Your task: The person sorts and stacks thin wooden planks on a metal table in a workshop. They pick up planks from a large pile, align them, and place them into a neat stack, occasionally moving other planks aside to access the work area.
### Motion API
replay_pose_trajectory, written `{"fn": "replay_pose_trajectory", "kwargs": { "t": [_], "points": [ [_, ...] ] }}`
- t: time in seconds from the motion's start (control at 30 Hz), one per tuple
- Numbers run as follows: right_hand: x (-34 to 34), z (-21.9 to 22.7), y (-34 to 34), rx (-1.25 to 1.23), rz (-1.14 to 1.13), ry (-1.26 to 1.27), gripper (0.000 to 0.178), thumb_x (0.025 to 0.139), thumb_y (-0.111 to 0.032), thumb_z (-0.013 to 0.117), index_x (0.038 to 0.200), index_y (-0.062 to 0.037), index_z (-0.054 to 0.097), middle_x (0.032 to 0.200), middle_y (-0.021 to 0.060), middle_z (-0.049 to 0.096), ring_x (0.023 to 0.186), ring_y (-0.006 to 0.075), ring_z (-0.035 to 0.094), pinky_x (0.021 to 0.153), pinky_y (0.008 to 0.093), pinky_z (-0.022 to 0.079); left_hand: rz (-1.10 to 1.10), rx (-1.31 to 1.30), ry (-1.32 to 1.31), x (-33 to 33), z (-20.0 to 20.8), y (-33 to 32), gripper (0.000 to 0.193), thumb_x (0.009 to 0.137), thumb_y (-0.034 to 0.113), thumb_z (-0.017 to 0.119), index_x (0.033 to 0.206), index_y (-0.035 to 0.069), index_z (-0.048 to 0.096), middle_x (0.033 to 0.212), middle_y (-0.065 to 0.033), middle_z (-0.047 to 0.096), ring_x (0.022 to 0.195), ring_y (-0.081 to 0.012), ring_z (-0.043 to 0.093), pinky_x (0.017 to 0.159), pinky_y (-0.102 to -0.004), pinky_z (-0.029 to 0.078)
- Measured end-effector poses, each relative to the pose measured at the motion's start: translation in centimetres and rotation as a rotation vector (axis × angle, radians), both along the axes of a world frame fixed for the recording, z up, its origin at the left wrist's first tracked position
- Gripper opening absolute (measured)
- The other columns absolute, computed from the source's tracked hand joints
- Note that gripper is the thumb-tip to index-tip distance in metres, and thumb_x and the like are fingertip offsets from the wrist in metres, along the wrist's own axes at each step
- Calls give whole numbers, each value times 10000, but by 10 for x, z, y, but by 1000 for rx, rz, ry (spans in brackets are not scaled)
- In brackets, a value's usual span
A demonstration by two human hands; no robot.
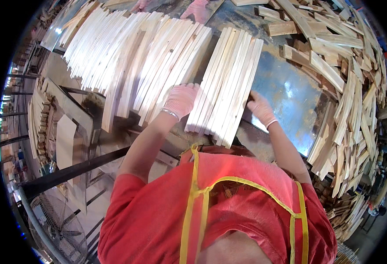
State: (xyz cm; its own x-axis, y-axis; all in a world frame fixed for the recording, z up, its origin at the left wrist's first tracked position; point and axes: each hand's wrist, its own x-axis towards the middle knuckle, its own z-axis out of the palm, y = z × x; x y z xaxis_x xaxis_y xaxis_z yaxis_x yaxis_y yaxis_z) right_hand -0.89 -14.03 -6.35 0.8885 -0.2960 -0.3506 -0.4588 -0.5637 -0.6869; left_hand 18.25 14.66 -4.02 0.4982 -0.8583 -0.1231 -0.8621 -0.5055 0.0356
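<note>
One bundle, pale wood strips (pixel 226 83): lay on the surface (pixel 283 86), apart from the wider row (pixel 158 66). Your left hand (pixel 182 100) and right hand (pixel 262 110) flanked its long edges, fingers part-curled, apparently bracing the strips side by side; grip tightness could not be told.

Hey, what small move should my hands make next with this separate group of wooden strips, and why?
Probably squeeze the wooden strips gently together from both sides: your left hand is at their left edge, your right hand at their right, and they seem to lie loose, side by side, with uneven near ends.
</note>
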Motion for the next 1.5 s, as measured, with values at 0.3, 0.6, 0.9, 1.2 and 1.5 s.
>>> {"fn": "replay_pose_trajectory", "kwargs": {
  "t": [0.3,0.6,0.9,1.2,1.5],
  "points": [
    [37,37,33,877,-363,-184,669,971,-192,702,1542,48,449,1351,138,672,1200,247,662,1051,384,517,861,-99,1213,-143,-78,119,537,1040,523,570,1173,34,748,1022,-146,760,1027,-290,710,910,-395,546],
    [49,7,-10,492,-184,-199,755,956,-279,742,1586,-22,417,1492,120,584,1347,247,549,1128,406,438,1225,-1349,1975,-153,-35,52,262,1055,368,594,962,128,545,876,13,490,809,-136,499,695,-319,463],
    [217,74,-36,-806,798,-246,569,841,-179,699,1408,-183,648,1379,146,669,1384,344,545,1126,485,458,1042,-984,1484,-144,-1,77,822,949,76,761,1644,11,328,1450,-105,561,1331,-205,541,1145,-347,445],
    [170,240,-16,-274,175,-366,432,917,-273,764,1260,-15,715,1093,120,754,963,237,713,870,382,565,1712,-1296,1366,-126,-44,141,269,965,321,765,1034,66,715,856,2,637,765,-156,574,748,-300,513],
    [38,-7,-72,84,-477,-343,689,969,-381,750,1439,85,557,1307,205,689,1152,285,640,1065,404,478,1442,-1688,1883,-118,-61,131,299,1037,423,672,975,131,651,849,-21,619,776,-192,590,764,-352,526]
  ]
}}
